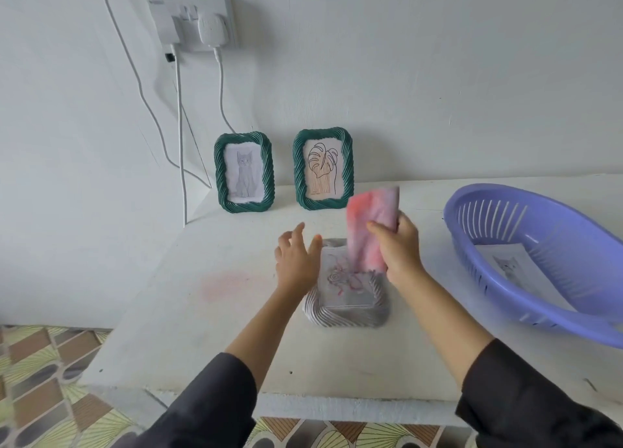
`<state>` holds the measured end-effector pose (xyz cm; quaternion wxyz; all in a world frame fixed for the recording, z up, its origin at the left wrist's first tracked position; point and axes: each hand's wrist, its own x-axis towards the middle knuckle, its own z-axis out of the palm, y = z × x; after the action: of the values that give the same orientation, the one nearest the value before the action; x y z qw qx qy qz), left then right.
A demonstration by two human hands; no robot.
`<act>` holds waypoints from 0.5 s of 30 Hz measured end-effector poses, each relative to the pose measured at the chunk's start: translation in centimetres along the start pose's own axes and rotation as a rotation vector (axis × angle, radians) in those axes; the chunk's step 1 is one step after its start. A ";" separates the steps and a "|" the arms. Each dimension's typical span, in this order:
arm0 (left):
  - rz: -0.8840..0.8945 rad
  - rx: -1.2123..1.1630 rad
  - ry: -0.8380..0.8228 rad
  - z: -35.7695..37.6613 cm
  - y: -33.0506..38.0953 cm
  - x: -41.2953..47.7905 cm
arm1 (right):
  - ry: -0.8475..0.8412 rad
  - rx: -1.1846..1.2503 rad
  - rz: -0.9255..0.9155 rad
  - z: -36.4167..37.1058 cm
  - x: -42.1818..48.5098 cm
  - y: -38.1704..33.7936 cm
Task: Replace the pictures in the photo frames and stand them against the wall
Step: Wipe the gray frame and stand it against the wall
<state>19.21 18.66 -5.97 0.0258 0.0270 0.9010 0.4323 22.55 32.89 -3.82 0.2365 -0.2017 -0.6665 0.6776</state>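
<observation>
Dark sleeves point(209, 407), right hand point(401, 248) around pink picture point(371, 225)

- I have one view, the head camera, facing forward and down over the near edge of the desk point(175, 312).
- It sits close: the right grip point(401, 255) lies near frame centre.
- Beyond the grip, the wall point(438, 76) fills the upper half.

We see a smooth plastic basket point(593, 299) and a matt, scuffed table point(202, 312). The silver frame point(340, 316) is ribbed; the sheet point(515, 265) is paper.
</observation>
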 end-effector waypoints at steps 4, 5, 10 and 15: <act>0.162 0.349 -0.061 1.9 -4.4 0.7 | -0.177 -0.785 -0.458 0.2 1.6 1.6; 0.187 0.357 -0.056 2.1 -4.8 0.8 | -0.310 -0.918 -0.466 0.7 1.8 2.6; 0.199 0.338 -0.048 2.2 -5.2 1.0 | -0.668 -1.155 -0.546 1.9 0.1 5.3; 0.188 0.388 -0.064 2.0 -5.1 1.1 | -0.883 -1.070 -0.605 -3.5 -3.2 4.7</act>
<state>18.08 17.11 -11.27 0.0085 0.1289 0.9595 0.2503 26.97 33.81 -8.80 -0.0072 0.1929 -0.9635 0.1853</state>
